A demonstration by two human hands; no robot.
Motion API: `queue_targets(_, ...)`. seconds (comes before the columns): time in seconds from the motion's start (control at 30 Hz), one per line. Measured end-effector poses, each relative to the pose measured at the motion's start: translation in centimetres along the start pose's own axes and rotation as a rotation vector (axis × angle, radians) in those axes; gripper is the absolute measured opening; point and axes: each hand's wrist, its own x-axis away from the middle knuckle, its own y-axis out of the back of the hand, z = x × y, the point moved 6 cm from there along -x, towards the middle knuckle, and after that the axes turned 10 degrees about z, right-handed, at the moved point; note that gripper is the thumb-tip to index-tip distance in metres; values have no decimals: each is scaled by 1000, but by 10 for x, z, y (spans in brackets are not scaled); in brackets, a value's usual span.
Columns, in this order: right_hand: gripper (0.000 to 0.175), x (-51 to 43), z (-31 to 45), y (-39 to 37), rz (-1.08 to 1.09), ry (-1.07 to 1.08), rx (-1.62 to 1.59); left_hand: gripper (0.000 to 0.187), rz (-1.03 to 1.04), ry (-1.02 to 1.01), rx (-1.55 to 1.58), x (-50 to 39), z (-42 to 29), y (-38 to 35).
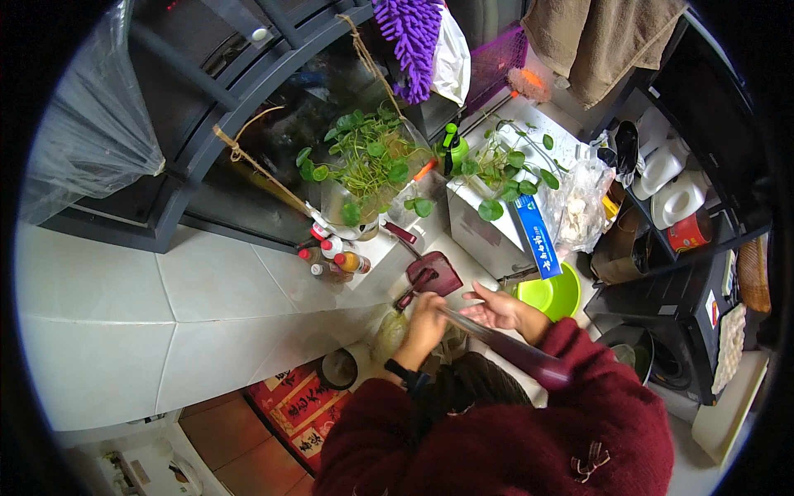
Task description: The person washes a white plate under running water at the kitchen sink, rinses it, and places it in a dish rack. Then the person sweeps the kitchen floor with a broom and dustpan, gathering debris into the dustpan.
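Note:
My left hand (427, 321), with a dark band on its wrist, is closed around the metal shaft of a long-handled tool (490, 338). The thick dark red handle slants down towards my right sleeve and is blurred. My right hand (496, 308) is beside the shaft, palm showing and fingers apart. Just beyond my left hand is a dark red pan-shaped tool (441, 273) with a handle piece across it; whether it joins the held shaft cannot be told. A yellowish-green bag or produce (391, 332) shows beside my left wrist.
A lime green basin (549, 291) stands right of my right hand. Ahead are potted plants (372, 161), several bottles (335, 254), a green spray bottle (454, 149) and a blue box (538, 239) by a plastic bag. A black appliance (664, 328) and shelving stand right; a tiled ledge (167, 322) is left.

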Motion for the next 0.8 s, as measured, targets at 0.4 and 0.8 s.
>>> queue_targets(0.4, 35, -32, -77, 15, 18, -259, -326, 51, 63, 106, -501, -103, 64, 39)
queue_targets(0.8, 16, -72, -80, 71, 168, -72, -507, 24, 509, 288, -1086, -155, 161, 12)
